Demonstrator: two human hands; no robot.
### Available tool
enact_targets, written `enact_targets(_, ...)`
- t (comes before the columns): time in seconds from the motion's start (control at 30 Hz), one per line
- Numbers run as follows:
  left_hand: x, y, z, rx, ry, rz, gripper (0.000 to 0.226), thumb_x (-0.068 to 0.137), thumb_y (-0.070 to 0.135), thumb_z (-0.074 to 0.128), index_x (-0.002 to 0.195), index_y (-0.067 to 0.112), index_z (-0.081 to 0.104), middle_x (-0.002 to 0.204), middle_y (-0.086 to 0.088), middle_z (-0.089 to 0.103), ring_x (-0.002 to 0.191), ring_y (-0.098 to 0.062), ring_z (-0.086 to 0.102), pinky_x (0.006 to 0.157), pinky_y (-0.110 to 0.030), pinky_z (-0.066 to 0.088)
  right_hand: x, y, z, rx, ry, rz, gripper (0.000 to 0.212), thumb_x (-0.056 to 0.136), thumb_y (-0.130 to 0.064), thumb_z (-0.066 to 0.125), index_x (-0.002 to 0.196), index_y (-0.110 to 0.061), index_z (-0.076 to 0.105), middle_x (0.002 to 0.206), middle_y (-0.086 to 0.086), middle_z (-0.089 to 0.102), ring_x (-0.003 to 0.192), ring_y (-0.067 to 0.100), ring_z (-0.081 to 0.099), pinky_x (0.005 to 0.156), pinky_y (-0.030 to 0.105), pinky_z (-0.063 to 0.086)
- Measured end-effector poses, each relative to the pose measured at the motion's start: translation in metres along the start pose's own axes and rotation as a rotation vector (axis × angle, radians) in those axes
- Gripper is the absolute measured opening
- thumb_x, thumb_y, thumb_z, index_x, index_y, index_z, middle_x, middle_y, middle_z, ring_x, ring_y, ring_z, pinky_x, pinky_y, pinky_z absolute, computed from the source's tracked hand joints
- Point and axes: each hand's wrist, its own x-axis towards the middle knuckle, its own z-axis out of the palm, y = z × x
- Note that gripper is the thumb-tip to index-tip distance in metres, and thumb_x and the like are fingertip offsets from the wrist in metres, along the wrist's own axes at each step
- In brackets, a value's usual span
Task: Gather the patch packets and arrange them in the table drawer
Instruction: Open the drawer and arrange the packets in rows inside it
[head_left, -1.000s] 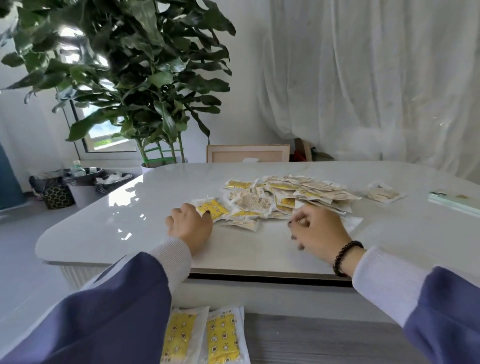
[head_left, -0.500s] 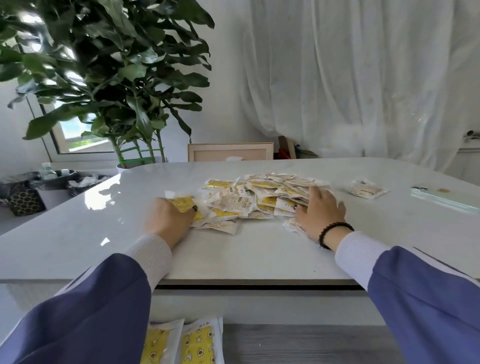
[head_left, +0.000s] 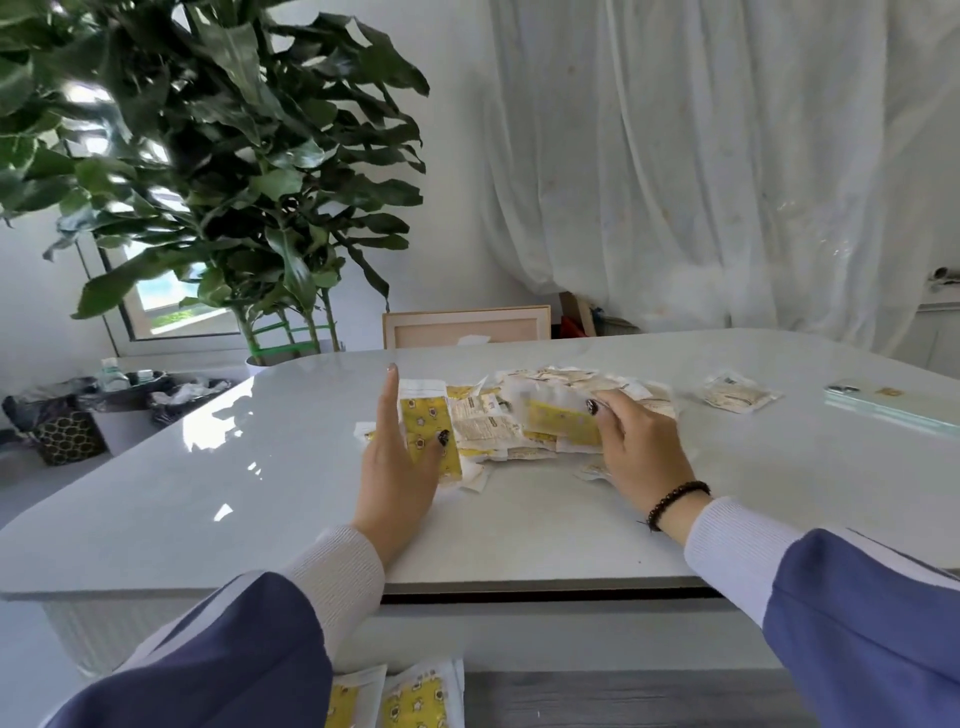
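Both hands newly lifted, left hand (head_left: 400, 462) and right hand (head_left: 636, 447) each pinching a packet (head_left: 426, 415).

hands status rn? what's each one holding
Left hand: holding a yellow patch packet, thumb pinching it against straight fingers.
Right hand: gripping another yellow packet, lifted off the pile.

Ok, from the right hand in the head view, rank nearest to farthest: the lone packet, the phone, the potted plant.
From the right hand:
1. Lone packet, just to its right on the table.
2. Phone, further right, near the table edge.
3. Potted plant, far left, behind the table.
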Motion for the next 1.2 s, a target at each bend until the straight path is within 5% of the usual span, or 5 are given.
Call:
enact_targets(0.3,0.01,-0.006,-0.004,-0.512,-0.044,-0.33,0.019,0.099,0.029,0.048,0.097,0.028,0.067,0.102,0.002,0.067,0.096,-0.014,0.062,0.086,-0.029,0.049,-0.008,-0.083,0.057,0.644,-0.054,0.702,0.019,0.098,-0.012,0.036,0.112,-0.021,0.046,0.094,0.009,0.066,0.05,0.015,0.068,0.042,0.017,0.048)
enact_targets(0.57,0.009,-0.012,-0.006,-0.259,0.056,-0.295,0.07,0.089,0.008,0.062,0.145,0.037,0.031,0.146,-0.003,0.042,0.123,-0.025,0.054,0.1,-0.043,0.048,-0.005,-0.071,0.067,0.27,-0.191,0.207,0.015,0.088,-0.015,0.057,0.102,-0.014,0.061,0.091,-0.004,0.062,0.073,0.001,0.052,0.066,0.012,0.041)
enact_targets(0.7,0.013,-0.01,-0.006,-0.347,0.1,-0.351,0.044,0.097,0.007,0.042,0.127,0.036,0.055,0.131,-0.005,0.057,0.102,-0.023,0.061,0.084,-0.031,0.052,0.014,-0.022,0.048,-0.201,-0.004,-0.14,0.036,0.074,-0.011,0.062,0.109,-0.004,0.06,0.107,0.012,0.061,0.097,0.028,0.058,0.083,0.039,0.05)
enact_targets(0.9,0.012,-0.006,-0.007,-0.419,0.081,-0.397,0.035,0.097,0.007,0.044,0.119,0.025,0.065,0.101,0.008,0.064,0.081,-0.009,0.061,0.075,-0.02,0.052,0.022,0.033,0.019,-0.521,-0.515,0.246,0.065,0.09,-0.044,0.044,0.147,-0.024,0.023,0.15,0.003,0.035,0.137,0.025,0.032,0.108,0.04,0.033)
enact_targets(1.2,0.012,-0.01,-0.003,-0.31,0.075,-0.364,0.031,0.093,0.007,0.055,0.109,0.031,0.065,0.094,0.016,0.06,0.077,-0.014,0.06,0.075,-0.026,0.051,0.011,0.019,0.005,-0.356,-0.231,0.04,0.051,0.082,-0.018,0.064,0.131,-0.018,0.052,0.096,0.008,0.064,0.102,0.029,0.054,0.09,0.037,0.041)
